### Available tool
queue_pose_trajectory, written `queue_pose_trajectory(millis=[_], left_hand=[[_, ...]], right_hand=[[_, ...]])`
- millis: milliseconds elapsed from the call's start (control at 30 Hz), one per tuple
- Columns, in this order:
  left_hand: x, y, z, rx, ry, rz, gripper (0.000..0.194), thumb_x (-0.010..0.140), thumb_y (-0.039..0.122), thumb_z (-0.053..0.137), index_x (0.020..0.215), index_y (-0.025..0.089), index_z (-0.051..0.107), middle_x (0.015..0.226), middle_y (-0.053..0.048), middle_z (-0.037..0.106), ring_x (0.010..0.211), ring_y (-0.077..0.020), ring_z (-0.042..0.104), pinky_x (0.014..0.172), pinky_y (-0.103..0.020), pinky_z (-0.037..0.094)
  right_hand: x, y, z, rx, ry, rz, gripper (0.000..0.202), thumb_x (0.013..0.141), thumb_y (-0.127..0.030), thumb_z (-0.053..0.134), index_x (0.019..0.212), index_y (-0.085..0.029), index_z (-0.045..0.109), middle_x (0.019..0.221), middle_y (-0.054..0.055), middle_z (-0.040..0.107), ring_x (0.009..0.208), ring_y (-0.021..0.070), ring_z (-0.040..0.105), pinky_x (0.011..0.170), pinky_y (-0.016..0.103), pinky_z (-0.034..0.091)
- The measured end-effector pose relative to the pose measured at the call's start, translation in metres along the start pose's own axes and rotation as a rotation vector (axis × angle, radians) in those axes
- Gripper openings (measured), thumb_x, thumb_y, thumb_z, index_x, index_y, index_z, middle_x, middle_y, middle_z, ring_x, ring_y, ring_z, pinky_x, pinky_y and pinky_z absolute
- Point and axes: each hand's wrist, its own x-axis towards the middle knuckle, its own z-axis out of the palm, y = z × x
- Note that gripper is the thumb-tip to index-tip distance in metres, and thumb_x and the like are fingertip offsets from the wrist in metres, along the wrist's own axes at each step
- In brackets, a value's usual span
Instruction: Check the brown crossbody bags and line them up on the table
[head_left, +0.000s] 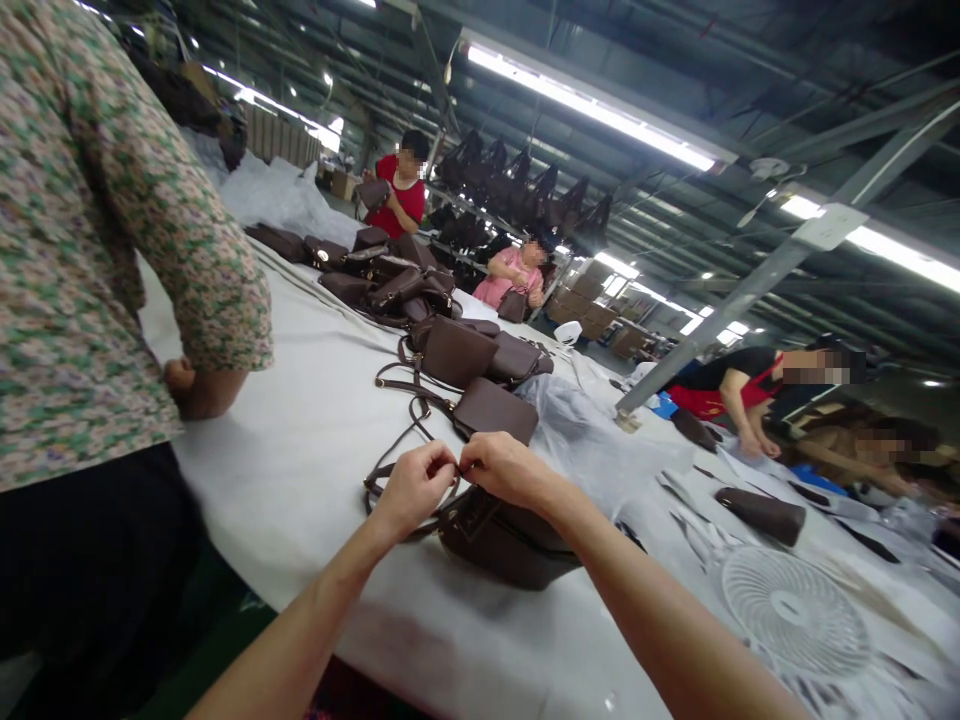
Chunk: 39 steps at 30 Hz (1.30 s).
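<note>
A dark brown handbag (502,545) lies on the white table in front of me, with its thin strap (379,485) looped out to the left. Above its near end, my left hand (420,485) pinches something small and dark, apparently part of the strap. My right hand (502,465) is closed close beside it, fingertips almost touching the left ones; what it grips is too small to make out. Just beyond my hands lies another brown bag (495,408), partly hidden by them.
Many brown bags (401,285) are heaped farther up the table (300,450). Clear plastic (585,430) lies right of the bags. A white fan (795,610) and a brown pouch (761,515) are at right. A person in a floral shirt (112,230) stands close at left; others work beyond.
</note>
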Motion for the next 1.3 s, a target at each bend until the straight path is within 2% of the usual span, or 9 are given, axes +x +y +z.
queue_pose_trajectory(millis=[133, 267, 433, 533, 667, 933, 1100, 1200, 1300], left_hand=[[0.004, -0.008, 0.004, -0.113, -0.003, -0.044, 0.010, 0.077, 0.020, 0.051, 0.071, 0.018, 0.059, 0.064, 0.002, 0.061, 0.062, -0.0138, 0.058, 0.061, -0.024, 0.044], [0.006, -0.013, 0.008, -0.192, 0.005, -0.072, 0.009, 0.076, 0.021, 0.053, 0.071, 0.017, 0.060, 0.063, 0.002, 0.060, 0.061, -0.0133, 0.058, 0.061, -0.024, 0.046], [0.005, -0.019, 0.017, -0.243, 0.030, -0.024, 0.009, 0.075, 0.025, 0.063, 0.076, 0.016, 0.061, 0.069, 0.001, 0.061, 0.065, -0.0125, 0.057, 0.064, -0.023, 0.046], [0.003, -0.018, 0.023, -0.226, 0.070, -0.005, 0.012, 0.074, 0.026, 0.067, 0.076, 0.016, 0.061, 0.070, 0.001, 0.061, 0.065, -0.0118, 0.055, 0.064, -0.022, 0.044], [0.003, -0.016, 0.027, -0.158, 0.112, 0.028, 0.010, 0.077, 0.026, 0.062, 0.074, 0.017, 0.060, 0.068, 0.002, 0.058, 0.063, -0.0116, 0.052, 0.061, -0.022, 0.041], [0.001, -0.020, 0.025, -0.107, 0.033, 0.048, 0.008, 0.078, 0.022, 0.057, 0.072, 0.018, 0.056, 0.066, 0.003, 0.051, 0.062, -0.0112, 0.047, 0.058, -0.022, 0.037], [0.000, -0.025, 0.026, -0.393, 0.016, -0.089, 0.011, 0.071, 0.025, 0.064, 0.074, 0.017, 0.058, 0.068, 0.003, 0.054, 0.061, -0.0106, 0.051, 0.060, -0.023, 0.042], [0.001, -0.022, 0.028, -0.518, 0.046, -0.187, 0.016, 0.069, 0.028, 0.069, 0.074, 0.015, 0.060, 0.066, 0.003, 0.057, 0.060, -0.0100, 0.053, 0.060, -0.022, 0.044], [0.003, -0.019, 0.030, -0.558, 0.088, -0.216, 0.019, 0.068, 0.030, 0.071, 0.072, 0.014, 0.062, 0.064, 0.002, 0.059, 0.059, -0.0098, 0.053, 0.058, -0.022, 0.045]], right_hand=[[0.003, 0.014, 0.007, 0.043, 0.052, -0.036, 0.019, 0.081, -0.014, 0.060, 0.086, -0.020, 0.076, 0.088, 0.004, 0.071, 0.079, 0.0154, 0.064, 0.068, 0.022, 0.041], [0.003, 0.015, 0.008, 0.055, 0.066, -0.067, 0.020, 0.078, -0.010, 0.058, 0.083, -0.018, 0.076, 0.083, 0.005, 0.072, 0.076, 0.0155, 0.063, 0.066, 0.022, 0.040], [0.001, 0.017, 0.007, 0.050, 0.073, -0.021, 0.021, 0.075, -0.009, 0.058, 0.083, -0.017, 0.076, 0.081, 0.006, 0.073, 0.072, 0.0156, 0.062, 0.062, 0.023, 0.037], [0.001, 0.019, 0.006, 0.040, 0.069, 0.003, 0.021, 0.075, -0.010, 0.057, 0.082, -0.017, 0.076, 0.082, 0.006, 0.073, 0.072, 0.0153, 0.061, 0.060, 0.023, 0.036], [0.000, 0.021, 0.007, 0.037, 0.063, 0.011, 0.021, 0.076, -0.012, 0.057, 0.082, -0.018, 0.076, 0.080, 0.005, 0.073, 0.071, 0.0152, 0.061, 0.059, 0.023, 0.035], [0.000, 0.021, 0.007, 0.059, 0.110, 0.028, 0.022, 0.071, -0.007, 0.056, 0.075, -0.016, 0.076, 0.075, 0.006, 0.072, 0.067, 0.0146, 0.059, 0.060, 0.022, 0.036], [-0.001, 0.026, 0.008, 0.067, 0.199, -0.028, 0.020, 0.073, -0.002, 0.056, 0.072, -0.014, 0.073, 0.075, 0.006, 0.069, 0.066, 0.0125, 0.057, 0.062, 0.020, 0.037], [-0.005, 0.030, 0.008, 0.126, 0.195, -0.099, 0.018, 0.077, -0.004, 0.058, 0.076, -0.014, 0.073, 0.075, 0.005, 0.069, 0.067, 0.0120, 0.058, 0.064, 0.019, 0.038], [-0.008, 0.030, 0.009, 0.150, 0.180, -0.152, 0.019, 0.081, -0.007, 0.059, 0.082, -0.016, 0.075, 0.078, 0.005, 0.069, 0.071, 0.0124, 0.060, 0.066, 0.019, 0.040]])
